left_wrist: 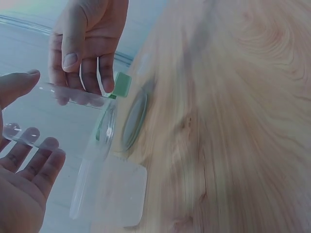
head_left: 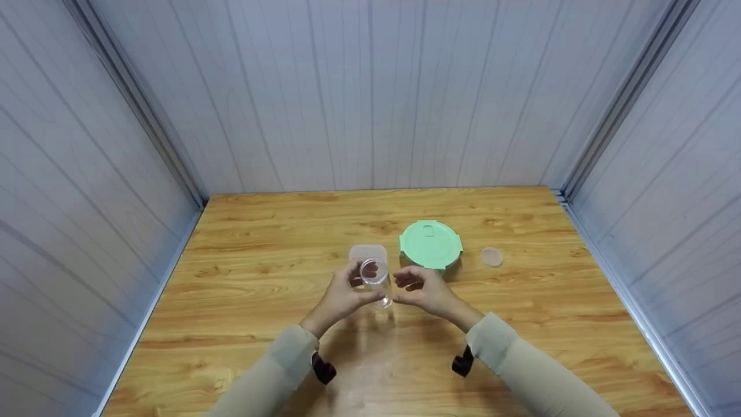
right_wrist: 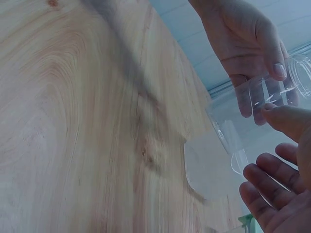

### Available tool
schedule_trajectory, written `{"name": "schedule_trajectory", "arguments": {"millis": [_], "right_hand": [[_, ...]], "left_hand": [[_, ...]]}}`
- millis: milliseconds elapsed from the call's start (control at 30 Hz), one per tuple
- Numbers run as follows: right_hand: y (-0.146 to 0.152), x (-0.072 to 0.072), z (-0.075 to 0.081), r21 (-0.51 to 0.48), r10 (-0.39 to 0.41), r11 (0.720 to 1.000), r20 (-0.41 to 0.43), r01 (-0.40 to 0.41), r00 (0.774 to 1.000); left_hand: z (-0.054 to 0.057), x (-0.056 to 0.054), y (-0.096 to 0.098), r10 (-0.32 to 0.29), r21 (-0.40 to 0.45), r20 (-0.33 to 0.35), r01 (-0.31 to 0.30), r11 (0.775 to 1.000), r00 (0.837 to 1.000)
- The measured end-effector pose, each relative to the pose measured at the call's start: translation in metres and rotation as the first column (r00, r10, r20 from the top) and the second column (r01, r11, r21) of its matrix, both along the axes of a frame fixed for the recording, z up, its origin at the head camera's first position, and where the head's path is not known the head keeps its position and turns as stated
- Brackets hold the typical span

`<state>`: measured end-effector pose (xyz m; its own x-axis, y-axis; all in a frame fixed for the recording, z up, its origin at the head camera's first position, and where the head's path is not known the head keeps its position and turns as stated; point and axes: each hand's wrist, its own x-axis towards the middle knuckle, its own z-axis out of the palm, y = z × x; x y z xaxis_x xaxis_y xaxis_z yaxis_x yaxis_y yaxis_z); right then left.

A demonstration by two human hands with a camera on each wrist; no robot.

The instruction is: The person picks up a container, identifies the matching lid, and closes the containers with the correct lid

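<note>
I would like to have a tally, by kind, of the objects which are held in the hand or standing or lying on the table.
Clear jar: 1
Round container with green lid: 1
Pale translucent box: 1
Small round disc: 1
Total: 4

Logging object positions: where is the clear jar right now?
In the head view, the clear jar is below centre, held by the left hand beside the right hand, left of the green-lidded container.
</note>
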<state>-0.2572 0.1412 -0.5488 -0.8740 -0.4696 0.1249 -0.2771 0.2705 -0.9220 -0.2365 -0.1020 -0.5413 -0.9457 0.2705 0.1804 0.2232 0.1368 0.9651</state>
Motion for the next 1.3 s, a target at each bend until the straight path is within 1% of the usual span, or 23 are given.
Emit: {"name": "schedule_trajectory", "arguments": {"millis": [200, 333, 467, 600, 967, 1067, 1200, 1300], "right_hand": [[0.003, 0.002, -0.002, 0.011, 0.030, 1.000, -0.014, -0.029, 0.999], [0.006, 0.004, -0.004, -0.005, 0.043, 0.999, -0.013, -0.043, 0.999], [0.010, 0.003, -0.008, -0.029, 0.055, 0.998, -0.006, -0.056, 0.998], [0.015, 0.003, -0.012, -0.032, 0.075, 0.997, -0.001, -0.075, 0.997], [0.030, 0.006, -0.020, 0.008, 0.087, 0.996, -0.004, -0.087, 0.996], [0.035, 0.008, -0.023, 0.026, 0.092, 0.995, -0.010, -0.092, 0.996], [0.039, 0.009, -0.026, 0.060, 0.096, 0.994, 0.002, -0.096, 0.995], [0.042, 0.010, -0.028, 0.079, 0.105, 0.991, 0.010, -0.105, 0.994]], "left_hand": [[-0.003, 0.001, 0.006, -0.049, -0.039, -0.014, 0.049, 0.998, 0.999], [-0.003, 0.001, 0.010, -0.080, -0.043, -0.016, 0.079, 0.996, 0.997], [-0.004, 0.000, 0.013, -0.098, -0.041, -0.013, 0.097, 0.994, 0.995], [-0.008, 0.001, 0.017, -0.112, -0.049, -0.005, 0.112, 0.992, 0.994], [-0.017, 0.004, 0.032, -0.140, -0.096, 0.007, 0.140, 0.985, 0.990], [-0.021, 0.005, 0.035, -0.154, -0.094, 0.007, 0.154, 0.984, 0.988], [-0.026, 0.006, 0.038, -0.174, -0.085, 0.004, 0.173, 0.981, 0.985], [-0.029, 0.008, 0.041, -0.180, -0.100, 0.011, 0.180, 0.979, 0.984]]}}
